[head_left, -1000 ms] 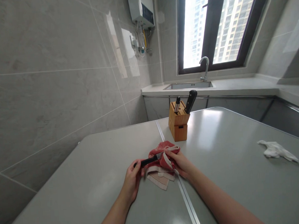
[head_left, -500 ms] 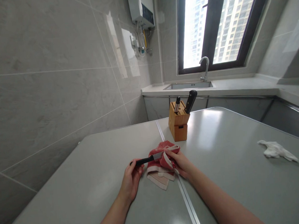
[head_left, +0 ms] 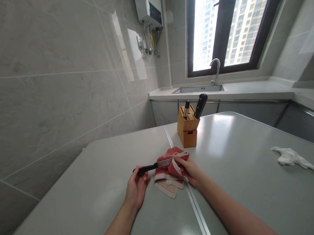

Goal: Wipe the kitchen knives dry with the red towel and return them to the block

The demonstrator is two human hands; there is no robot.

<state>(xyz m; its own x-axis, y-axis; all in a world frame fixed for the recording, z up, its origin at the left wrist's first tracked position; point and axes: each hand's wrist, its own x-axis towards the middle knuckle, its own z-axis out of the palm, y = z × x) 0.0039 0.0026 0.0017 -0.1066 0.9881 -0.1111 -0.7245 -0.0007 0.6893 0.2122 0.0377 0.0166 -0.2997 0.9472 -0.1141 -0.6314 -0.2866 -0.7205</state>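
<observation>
My left hand (head_left: 138, 185) is closed on the black handle of a knife (head_left: 147, 168), whose blade points right. A red towel (head_left: 168, 172) with a pale border lies bunched on the table, and my right hand (head_left: 187, 169) grips it around the blade. The thumb presses the cloth on top, and the blade's tip is hidden in the folds. Just beyond the towel stands a wooden knife block (head_left: 188, 128), upright, with a large black-handled knife (head_left: 201, 105) and a smaller handle with a silver part (head_left: 186, 109) in its slots.
The grey table (head_left: 109, 162) has a pale seam running across it. A crumpled white cloth or tissue (head_left: 292, 157) lies at the right. Behind the table is a counter with a sink (head_left: 199, 89) and a faucet (head_left: 217, 72). A tiled wall stands at left.
My left hand has drawn the knife slightly left, so a bit more blade shows outside the towel. My right hand and the towel have stayed nearly in place.
</observation>
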